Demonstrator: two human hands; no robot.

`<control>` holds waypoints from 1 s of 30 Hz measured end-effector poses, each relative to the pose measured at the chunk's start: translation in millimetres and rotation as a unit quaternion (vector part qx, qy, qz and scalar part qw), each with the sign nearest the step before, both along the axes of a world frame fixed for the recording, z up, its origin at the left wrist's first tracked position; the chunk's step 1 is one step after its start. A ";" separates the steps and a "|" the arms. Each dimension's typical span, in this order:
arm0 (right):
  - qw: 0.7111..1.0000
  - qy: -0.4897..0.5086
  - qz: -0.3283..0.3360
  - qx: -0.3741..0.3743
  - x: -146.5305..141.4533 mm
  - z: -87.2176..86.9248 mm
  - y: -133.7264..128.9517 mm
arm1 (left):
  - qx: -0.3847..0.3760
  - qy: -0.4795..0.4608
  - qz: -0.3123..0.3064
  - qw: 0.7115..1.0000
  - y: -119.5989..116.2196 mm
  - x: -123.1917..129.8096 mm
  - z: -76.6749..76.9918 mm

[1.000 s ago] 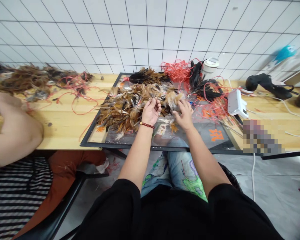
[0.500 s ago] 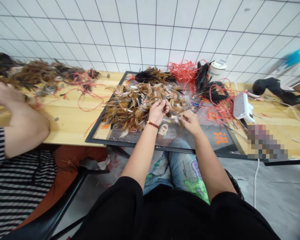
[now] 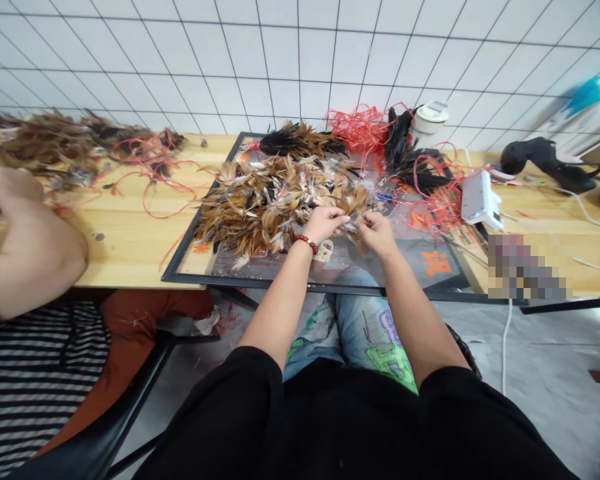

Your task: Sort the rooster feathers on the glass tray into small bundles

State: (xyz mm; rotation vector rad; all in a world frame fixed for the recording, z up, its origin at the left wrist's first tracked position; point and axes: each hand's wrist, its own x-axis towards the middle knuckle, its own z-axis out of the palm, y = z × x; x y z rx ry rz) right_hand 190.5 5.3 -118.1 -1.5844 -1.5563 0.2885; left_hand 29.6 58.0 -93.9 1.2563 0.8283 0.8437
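Brown, black and whitish feathers (image 3: 250, 217) lie in a broad heap on a dark-framed glass panel (image 3: 285, 283) on the table. At the right edge of this heap, my left hand (image 3: 326, 225), with a red bead bracelet (image 3: 307, 244) at its wrist, is closed in a pinch on feathers. My right hand (image 3: 377, 235) is closed just beside it, its fingers pinching a small bunch of brown feathers (image 3: 354, 203). The fingertips of both hands nearly meet. Exactly how many feathers each holds is too small to tell.
Behind the heap lie a dark feather bundle (image 3: 303, 140), tangled red plastic twine (image 3: 363, 127) and black feathers (image 3: 415, 167). A white box (image 3: 480, 198) and a white lidded container (image 3: 431, 117) stand right. At left, a co-worker's arm (image 3: 40, 223) rests near more feathers (image 3: 55, 147).
My left hand has come down and right from over the heap, close to my right hand. My right hand has stayed nearly in place, and brown feathers now show between both. The view has shifted slightly.
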 end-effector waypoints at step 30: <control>0.961 0.272 0.016 0.051 -8.7 7.8 0.7 | -0.136 -0.088 -0.007 0.987 -10.0 -0.3 13.4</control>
